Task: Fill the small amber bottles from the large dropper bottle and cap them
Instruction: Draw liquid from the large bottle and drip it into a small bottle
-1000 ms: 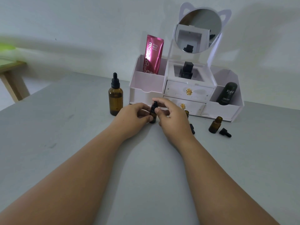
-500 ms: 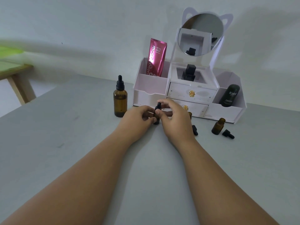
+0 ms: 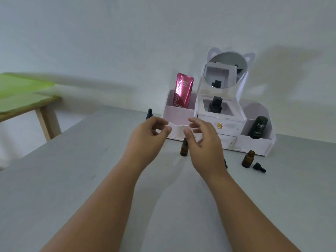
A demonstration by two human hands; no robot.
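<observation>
Both forearms reach forward over the grey table (image 3: 72, 179), the hands raised side by side with a gap between them. The left hand (image 3: 149, 137) hovers with its fingers loosely curled and its thumb near the forefinger, holding nothing. The right hand (image 3: 204, 142) is likewise relaxed and empty, fingers slightly spread and bent. In the gap below them a capped small amber bottle (image 3: 184, 150) stands upright on the table; the right thumb crosses in front of its cap, and whether it touches it cannot be told. Behind the left hand only the black dropper top of the large dropper bottle (image 3: 149, 113) shows; its body is hidden by the fingers. To the right of the right wrist stands an open small bottle (image 3: 247, 160), a loose black dropper cap (image 3: 259, 167) lying just beside it; a bit of another dark cap (image 3: 225, 163) peeks out from behind the wrist. Beyond the hands sits a white organizer (image 3: 254, 145) with a round cat-eared mirror (image 3: 225, 70), a pink tube (image 3: 183, 92) in its compartment behind the left hand, a black square bottle (image 3: 215, 104) in the middle and a black container (image 3: 257, 127) in the far right one. Far off to the left stands a wooden table with a green top (image 3: 27, 99).
</observation>
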